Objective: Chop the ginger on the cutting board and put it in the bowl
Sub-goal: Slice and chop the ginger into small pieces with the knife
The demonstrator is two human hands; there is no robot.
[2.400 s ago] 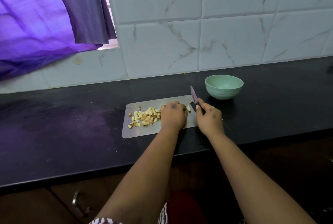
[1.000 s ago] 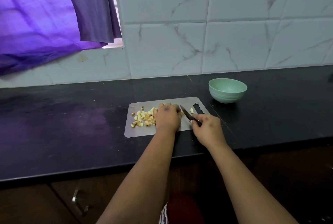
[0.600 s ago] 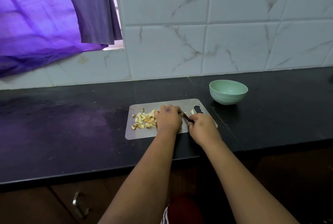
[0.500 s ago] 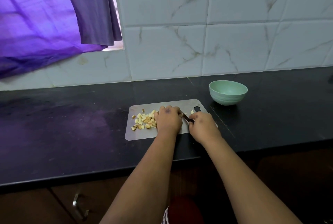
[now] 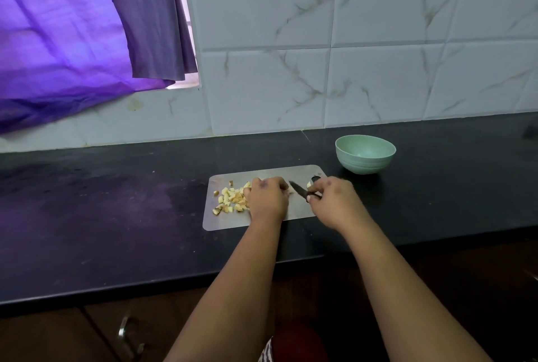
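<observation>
A grey cutting board [image 5: 227,220] lies on the black counter. A pile of small chopped ginger pieces [image 5: 230,198] sits on its left half, and one pale piece [image 5: 309,184] lies near the board's right end. My left hand [image 5: 267,197] is curled, knuckles up, on the board just right of the pile; what its fingers cover is hidden. My right hand [image 5: 332,201] grips the handle of a small dark knife [image 5: 298,189], whose blade points left and up toward my left hand. A pale green bowl [image 5: 365,153] stands right of the board and looks empty.
The black counter [image 5: 116,216] runs left to right, with its front edge close to me. White marble-look tiles form the wall behind. A purple curtain [image 5: 72,35] hangs at the upper left. A cabinet handle [image 5: 128,335] shows below the counter.
The knife, raised upright 2.4 s ago, has come down to lie low across the board toward my left hand. My right hand shifted slightly right in the last half second.
</observation>
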